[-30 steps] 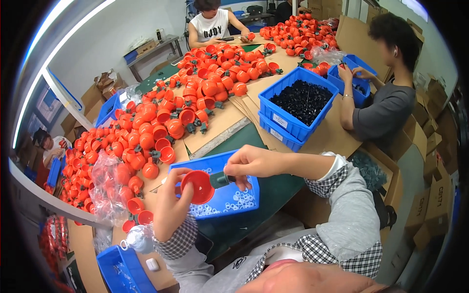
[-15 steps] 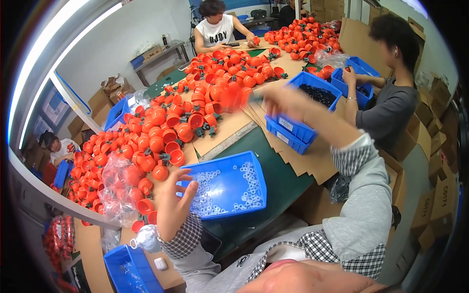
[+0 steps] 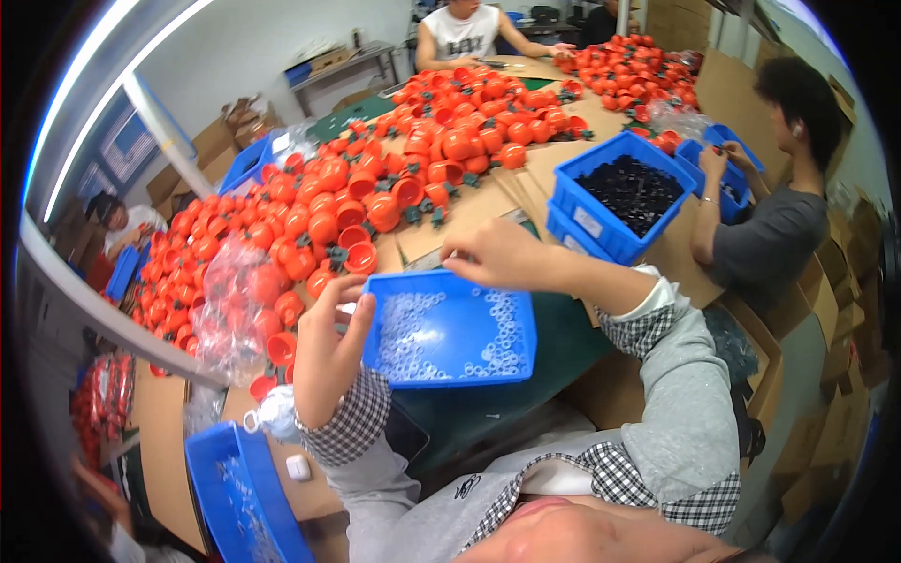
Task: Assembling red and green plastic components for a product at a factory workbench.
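Observation:
My left hand [image 3: 330,342] hovers by the left edge of a shallow blue tray [image 3: 450,371], thumb and fingers apart and curved, with nothing plain between them. In the tray lie many small translucent white rings [image 3: 399,342], mostly along its left and right sides. Over the tray's far edge, my right hand [image 3: 497,253] has its fingertips drawn together; whether something small is in them is hidden. Beyond both hands spreads a large heap of orange-red cup-shaped parts [image 3: 382,212] with dark green fittings.
A blue bin of small black parts [image 3: 631,192] stands right of my right hand. Clear plastic bags [image 3: 235,310] lie on the heap's left. Another blue bin [image 3: 235,488] and a white case [image 3: 297,467] sit lower left. A co-worker [image 3: 770,216] sits at the right.
My right hand has come from beside the heap, where a blurred red part was at its fingers, down to the tray's far edge. My left hand stays by the tray. The view has shifted.

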Tool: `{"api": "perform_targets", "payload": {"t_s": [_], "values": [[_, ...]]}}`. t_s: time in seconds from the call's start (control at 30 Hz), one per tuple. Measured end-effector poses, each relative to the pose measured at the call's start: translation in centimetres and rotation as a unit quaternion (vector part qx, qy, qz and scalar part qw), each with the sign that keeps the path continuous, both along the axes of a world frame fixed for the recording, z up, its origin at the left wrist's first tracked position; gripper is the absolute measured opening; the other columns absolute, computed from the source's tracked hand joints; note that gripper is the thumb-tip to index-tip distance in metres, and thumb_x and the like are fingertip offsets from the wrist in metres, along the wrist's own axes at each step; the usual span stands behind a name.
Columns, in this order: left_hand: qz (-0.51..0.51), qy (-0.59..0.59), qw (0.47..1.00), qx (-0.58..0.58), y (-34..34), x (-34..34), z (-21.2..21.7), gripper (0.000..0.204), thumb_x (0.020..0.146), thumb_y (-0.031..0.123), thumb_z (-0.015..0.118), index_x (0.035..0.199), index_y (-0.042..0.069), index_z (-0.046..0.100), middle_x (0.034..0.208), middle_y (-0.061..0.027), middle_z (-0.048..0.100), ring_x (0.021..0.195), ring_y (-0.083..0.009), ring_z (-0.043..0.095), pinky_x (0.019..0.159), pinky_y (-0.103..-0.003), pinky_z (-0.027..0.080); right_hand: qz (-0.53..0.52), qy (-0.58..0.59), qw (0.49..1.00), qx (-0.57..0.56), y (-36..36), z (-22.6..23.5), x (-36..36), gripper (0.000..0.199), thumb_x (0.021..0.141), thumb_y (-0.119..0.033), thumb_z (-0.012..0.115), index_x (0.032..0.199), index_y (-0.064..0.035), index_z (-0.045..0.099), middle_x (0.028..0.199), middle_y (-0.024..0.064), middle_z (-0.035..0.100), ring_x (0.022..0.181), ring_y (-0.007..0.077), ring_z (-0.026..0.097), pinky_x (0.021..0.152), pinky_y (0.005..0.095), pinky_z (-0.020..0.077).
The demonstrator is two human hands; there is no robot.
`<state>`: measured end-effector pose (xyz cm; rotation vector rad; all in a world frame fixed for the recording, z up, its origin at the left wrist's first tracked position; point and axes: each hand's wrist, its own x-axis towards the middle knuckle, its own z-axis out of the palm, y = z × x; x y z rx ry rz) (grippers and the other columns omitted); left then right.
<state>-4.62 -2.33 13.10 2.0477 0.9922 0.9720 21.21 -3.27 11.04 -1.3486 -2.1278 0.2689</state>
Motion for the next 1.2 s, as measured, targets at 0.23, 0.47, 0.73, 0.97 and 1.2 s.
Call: {"api": "perform_targets", "payload": {"t_s": [0.23, 0.47, 0.73, 0.97, 1.2], "values": [[0.077, -0.041, 0.996, 0.017, -0.7, -2.3, 0.9, 0.026, 0.089, 0.019, 0.055, 0.105, -0.001, 0.057, 0.08, -0.0107, 0.063, 0.066, -0.0128, 0.06, 0.057, -0.025, 0.047, -0.03, -0.133, 0.99, -0.034, 11.6, -6.4, -5.3, 0.029, 0.079, -0.016, 0.058, 0.107, -0.0093, 0.058, 0.092, 0.0157, 0.064, 0.087, 0.0325, 0.062, 0.075, 0.0424, 0.049], [0.066, -0.039, 0.997, -0.004, -0.9, -2.3, 1.2, 0.027, 0.09, 0.022, 0.054, 0.104, -0.001, 0.057, 0.078, -0.0114, 0.063, 0.065, -0.0125, 0.058, 0.057, -0.025, 0.047, -0.006, -0.252, 0.955, -0.154, 16.7, -9.2, -9.3, 0.03, 0.077, -0.024, 0.061, 0.105, -0.0139, 0.063, 0.104, 0.0138, 0.063, 0.097, 0.0303, 0.061, 0.082, 0.0413, 0.0489], [0.208, -0.116, 0.964, 0.119, 2.6, -4.2, -1.0, 0.045, 0.095, 0.035, 0.044, 0.111, -0.006, 0.052, 0.095, -0.0152, 0.061, 0.088, -0.0197, 0.057, 0.079, -0.032, 0.045, 0.136, 0.275, 0.95, 0.058, 10.6, -1.4, -12.2, 0.018, 0.078, -0.014, 0.064, 0.086, 0.0017, 0.061, 0.067, 0.0141, 0.059, 0.064, 0.0186, 0.059, 0.06, 0.0326, 0.045], [0.01, -0.273, 0.958, -0.091, 2.3, -1.5, -0.1, 0.04, 0.098, 0.035, 0.038, 0.111, -0.001, 0.052, 0.099, -0.0038, 0.059, 0.092, -0.0099, 0.055, 0.079, -0.022, 0.043, 0.185, 0.359, 0.913, -0.054, 3.7, 0.4, -9.5, 0.013, 0.084, -0.01, 0.063, 0.09, 0.0009, 0.06, 0.07, 0.0041, 0.06, 0.066, 0.0082, 0.056, 0.061, 0.0247, 0.0447], [-0.005, -0.375, 0.924, -0.067, 2.7, 0.7, -1.5, 0.034, 0.096, 0.027, 0.046, 0.112, -0.001, 0.054, 0.102, -0.0062, 0.06, 0.092, -0.0112, 0.058, 0.078, -0.023, 0.047, 0.116, 0.415, 0.902, -0.024, 0.8, -1.7, -8.4, 0.01, 0.083, -0.008, 0.061, 0.089, -0.0002, 0.061, 0.078, 0.0095, 0.064, 0.066, 0.0155, 0.063, 0.06, 0.0284, 0.0496]]}}
